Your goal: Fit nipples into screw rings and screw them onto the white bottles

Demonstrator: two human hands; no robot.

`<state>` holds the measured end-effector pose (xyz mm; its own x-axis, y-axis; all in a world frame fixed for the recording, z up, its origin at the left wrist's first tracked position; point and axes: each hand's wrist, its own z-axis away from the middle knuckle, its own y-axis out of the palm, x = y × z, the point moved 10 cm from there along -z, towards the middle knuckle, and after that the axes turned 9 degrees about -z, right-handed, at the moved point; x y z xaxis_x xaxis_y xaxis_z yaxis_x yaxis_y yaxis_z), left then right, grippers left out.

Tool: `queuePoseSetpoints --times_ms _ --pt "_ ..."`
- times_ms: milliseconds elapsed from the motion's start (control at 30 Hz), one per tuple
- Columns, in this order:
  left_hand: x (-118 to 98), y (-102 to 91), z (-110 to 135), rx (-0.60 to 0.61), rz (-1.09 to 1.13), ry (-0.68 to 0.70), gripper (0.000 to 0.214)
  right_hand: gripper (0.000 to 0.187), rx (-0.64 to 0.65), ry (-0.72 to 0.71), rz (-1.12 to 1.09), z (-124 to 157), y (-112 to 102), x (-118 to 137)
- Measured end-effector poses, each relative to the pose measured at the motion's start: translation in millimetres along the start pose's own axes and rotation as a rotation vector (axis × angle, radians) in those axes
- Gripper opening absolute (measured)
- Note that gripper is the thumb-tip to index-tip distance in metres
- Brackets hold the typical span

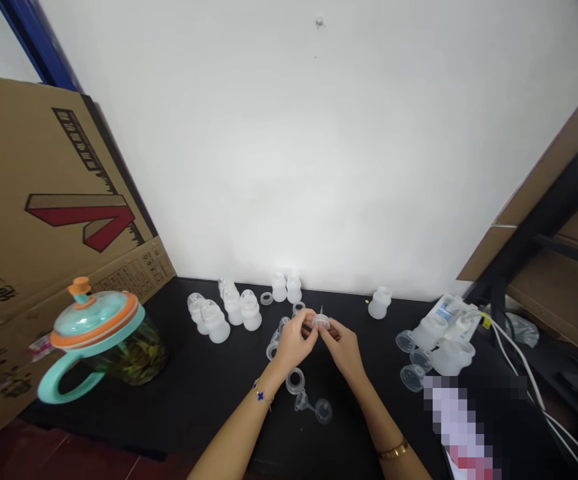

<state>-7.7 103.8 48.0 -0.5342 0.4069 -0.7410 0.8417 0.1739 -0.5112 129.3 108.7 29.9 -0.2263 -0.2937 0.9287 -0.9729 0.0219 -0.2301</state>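
Small translucent round plastic cap: held centrally above the black tabletop. Left hand: fingertips pinching the cap's left side. Right hand: fingertips pinching its right side. 2 frosted white plastic bottles stand near the tabletop's rear.

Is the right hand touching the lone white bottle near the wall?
Apart. The head view shows black tabletop between the right hand and the bottle.

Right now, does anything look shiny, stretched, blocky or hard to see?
Head view: the wall is brightest near its middle; glare spots the jug's lid; the cardboard box looks stretched, probably a wide lens; blocky squares hide something lower right; the pale piece between left hand and right hand is too small to see clearly.
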Motion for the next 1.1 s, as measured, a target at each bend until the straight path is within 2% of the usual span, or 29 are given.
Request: queuePoseSetpoints --times_ms 300,600,767,1100 --pt "-3 3.7 0 0.059 0.049 -0.011 0.027 0.032 0.011 -0.015 -0.014 -1 0 -2" --pt "-2 -0.1 2 0.006 -0.108 0.016 0.028 0.027 0.002 -0.023 0.095 1 -2 2" --pt "-9 2.4 4 0.005 -0.256 0.122 0.026 0.021 0.007 -0.06 0.185 1 -1 8" --pt "-11 2.0 6 -0.003 -0.331 0.143 0.024 0.021 0.007 -0.077 0.221 3 -2 14"
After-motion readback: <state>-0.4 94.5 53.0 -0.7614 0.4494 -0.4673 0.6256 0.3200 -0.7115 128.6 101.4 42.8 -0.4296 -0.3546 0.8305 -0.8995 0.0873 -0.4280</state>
